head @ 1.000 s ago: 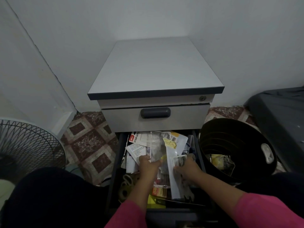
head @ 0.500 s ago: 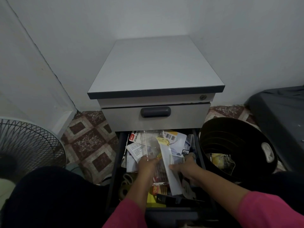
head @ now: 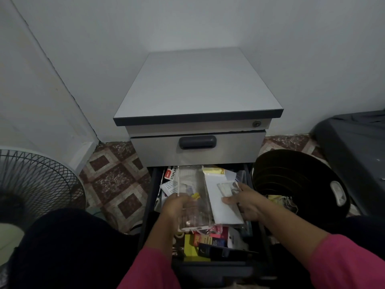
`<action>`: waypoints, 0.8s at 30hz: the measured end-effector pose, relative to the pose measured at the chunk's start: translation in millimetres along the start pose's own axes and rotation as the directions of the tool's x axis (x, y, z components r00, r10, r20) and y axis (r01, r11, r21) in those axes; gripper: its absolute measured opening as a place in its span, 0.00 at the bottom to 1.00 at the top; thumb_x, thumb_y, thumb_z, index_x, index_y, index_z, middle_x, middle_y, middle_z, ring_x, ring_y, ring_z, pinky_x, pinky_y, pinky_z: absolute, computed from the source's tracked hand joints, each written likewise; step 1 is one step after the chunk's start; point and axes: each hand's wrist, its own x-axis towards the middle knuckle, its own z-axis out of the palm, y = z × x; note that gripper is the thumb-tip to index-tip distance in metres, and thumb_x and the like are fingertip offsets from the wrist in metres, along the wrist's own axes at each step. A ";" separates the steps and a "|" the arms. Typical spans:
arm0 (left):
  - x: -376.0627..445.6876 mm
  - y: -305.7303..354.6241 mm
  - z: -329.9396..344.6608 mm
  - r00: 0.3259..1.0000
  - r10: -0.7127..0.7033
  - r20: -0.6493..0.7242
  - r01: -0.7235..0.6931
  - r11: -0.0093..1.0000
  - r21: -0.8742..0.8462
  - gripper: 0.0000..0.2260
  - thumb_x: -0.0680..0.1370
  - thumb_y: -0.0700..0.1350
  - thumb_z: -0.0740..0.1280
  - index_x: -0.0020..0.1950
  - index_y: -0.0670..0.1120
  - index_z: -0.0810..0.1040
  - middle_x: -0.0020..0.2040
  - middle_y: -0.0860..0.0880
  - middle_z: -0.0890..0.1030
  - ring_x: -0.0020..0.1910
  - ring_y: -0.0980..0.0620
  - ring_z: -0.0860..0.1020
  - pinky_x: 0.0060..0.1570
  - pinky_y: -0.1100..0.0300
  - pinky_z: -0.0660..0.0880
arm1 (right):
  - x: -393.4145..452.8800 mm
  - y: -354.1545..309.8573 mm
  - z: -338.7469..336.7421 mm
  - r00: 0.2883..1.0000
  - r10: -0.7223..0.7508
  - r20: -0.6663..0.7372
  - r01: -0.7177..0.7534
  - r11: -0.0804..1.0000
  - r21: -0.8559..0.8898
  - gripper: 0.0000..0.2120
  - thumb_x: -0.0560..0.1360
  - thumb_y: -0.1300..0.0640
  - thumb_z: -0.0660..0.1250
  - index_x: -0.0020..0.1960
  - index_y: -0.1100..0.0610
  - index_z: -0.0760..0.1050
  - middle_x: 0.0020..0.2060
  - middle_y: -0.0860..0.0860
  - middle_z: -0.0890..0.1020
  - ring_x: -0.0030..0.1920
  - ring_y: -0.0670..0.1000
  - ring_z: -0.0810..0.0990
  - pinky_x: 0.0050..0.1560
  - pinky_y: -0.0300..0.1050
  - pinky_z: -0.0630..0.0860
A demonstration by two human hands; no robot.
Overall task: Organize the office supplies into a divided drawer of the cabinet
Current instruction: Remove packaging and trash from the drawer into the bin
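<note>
Two packets are gripped over the open drawer (head: 151, 205), a clear packet (head: 193, 197) by the left hand (head: 177, 207) and a white packet (head: 220, 203), seemingly with a small clear pack, by the right hand (head: 245, 203), so one could be dropped into the clutter if slippery plastic is loosened.

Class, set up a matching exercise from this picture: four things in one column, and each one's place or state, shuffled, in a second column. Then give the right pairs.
Things:
1. clear plastic packet
2. top drawer
3. black bin
4. fan

Places or states:
A. closed
B. on the floor, left of the cabinet
C. held by the left hand over the open drawer
D. on the floor, right of the cabinet

Pairs: 1-C, 2-A, 3-D, 4-B
</note>
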 end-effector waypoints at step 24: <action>-6.0 12.2 189.6 0.864 -0.229 0.448 0.106 0.953 0.284 0.05 0.77 0.37 0.64 0.43 0.39 0.77 0.37 0.43 0.80 0.28 0.51 0.79 0.27 0.61 0.77 | -22.9 -65.1 -200.3 0.893 0.150 -0.423 -0.345 0.832 -0.433 0.06 0.80 0.66 0.58 0.49 0.67 0.72 0.38 0.63 0.78 0.49 0.61 0.74 0.62 0.54 0.70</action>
